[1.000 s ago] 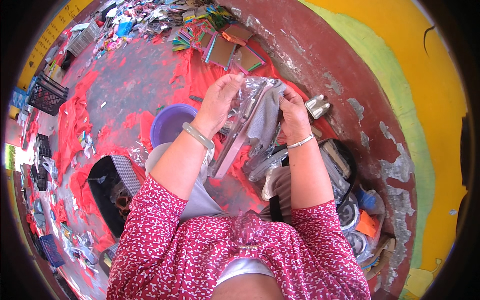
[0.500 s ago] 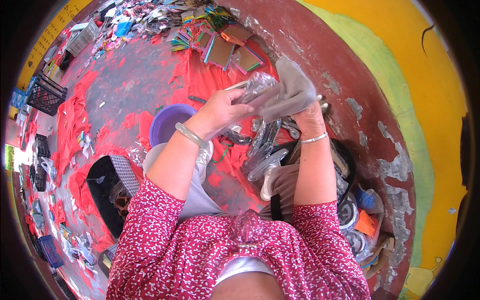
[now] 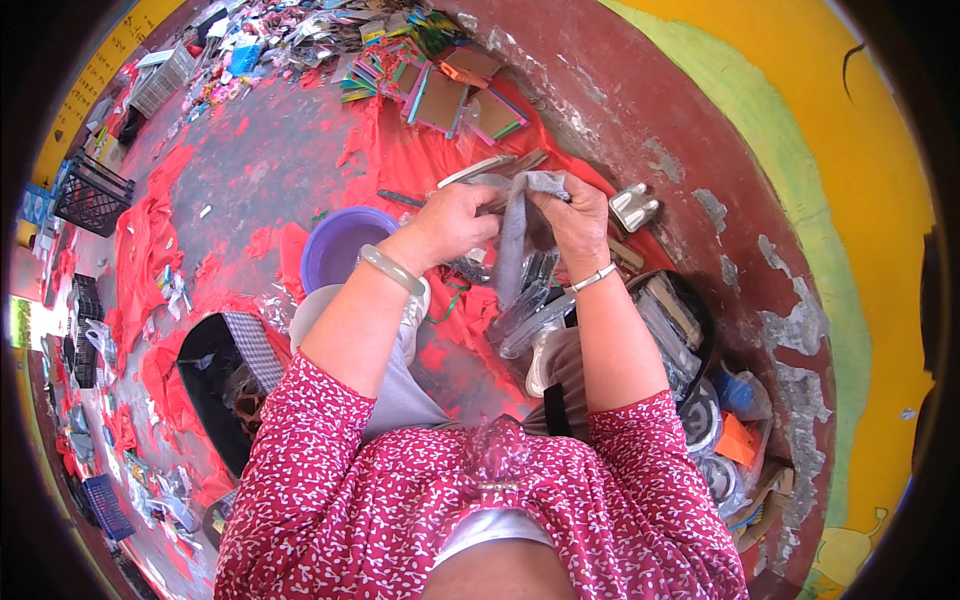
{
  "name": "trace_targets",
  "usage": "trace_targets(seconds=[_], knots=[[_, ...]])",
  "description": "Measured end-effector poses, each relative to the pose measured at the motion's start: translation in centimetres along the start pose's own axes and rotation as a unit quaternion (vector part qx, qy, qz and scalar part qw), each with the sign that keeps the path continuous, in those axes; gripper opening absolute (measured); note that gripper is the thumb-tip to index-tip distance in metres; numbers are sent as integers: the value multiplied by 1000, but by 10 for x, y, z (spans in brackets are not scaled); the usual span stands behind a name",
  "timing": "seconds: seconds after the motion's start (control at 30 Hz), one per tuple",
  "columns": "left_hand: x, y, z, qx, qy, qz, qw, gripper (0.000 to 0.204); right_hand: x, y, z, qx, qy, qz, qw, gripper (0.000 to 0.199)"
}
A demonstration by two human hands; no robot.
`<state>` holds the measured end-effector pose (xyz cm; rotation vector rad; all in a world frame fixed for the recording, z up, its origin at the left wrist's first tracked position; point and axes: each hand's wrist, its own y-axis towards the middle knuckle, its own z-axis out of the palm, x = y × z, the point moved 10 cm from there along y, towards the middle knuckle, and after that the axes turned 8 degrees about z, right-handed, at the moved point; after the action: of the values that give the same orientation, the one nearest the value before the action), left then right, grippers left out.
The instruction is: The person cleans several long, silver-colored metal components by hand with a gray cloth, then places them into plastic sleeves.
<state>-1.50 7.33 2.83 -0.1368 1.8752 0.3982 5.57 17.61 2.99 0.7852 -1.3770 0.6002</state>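
A grey cloth (image 3: 514, 240) hangs in a fold between my two hands, over the cluttered floor. My right hand (image 3: 578, 222) is closed on the cloth's upper end, its fingers pinched together. Facing it, my left hand (image 3: 452, 222) is closed round a clear plastic packet, mostly hidden by the fingers and the cloth; what is inside cannot be made out. Below the hands lie several items in clear plastic wrapping (image 3: 535, 320), near my shoe.
A purple basin (image 3: 345, 240) stands left of my left forearm. An open black case (image 3: 215, 390) lies at the left, another dark container (image 3: 690, 310) at the right. Ahead are brown boards with coloured edges (image 3: 440, 100) on red sheeting. A peeling wall (image 3: 690, 140) runs along the right.
The grey cloth has swung from beyond my right hand to hang down between the hands. My right hand has shifted left and its fingers now show. My left hand has moved slightly.
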Motion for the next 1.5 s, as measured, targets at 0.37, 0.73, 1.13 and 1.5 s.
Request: trace_targets(seconds=[0.37, 0.73, 1.13, 1.5], knots=[[-18, 10, 22, -18, 11, 59, 998, 29, -5, 3, -45, -196, 149, -28, 969, 9], [-13, 8, 24, 2, 98, 44, 994, 33, -37, 8, -58, -185, 318, 85, 926, 24], [6, -3, -12, -127, -269, -37, 954, 22, 4, 18, -30, 87, 530, 125, 834, 45], [26, 9, 35, -64, -97, -3, 993, 16, -24, 9, -26, -179, 253, 90, 947, 11]])
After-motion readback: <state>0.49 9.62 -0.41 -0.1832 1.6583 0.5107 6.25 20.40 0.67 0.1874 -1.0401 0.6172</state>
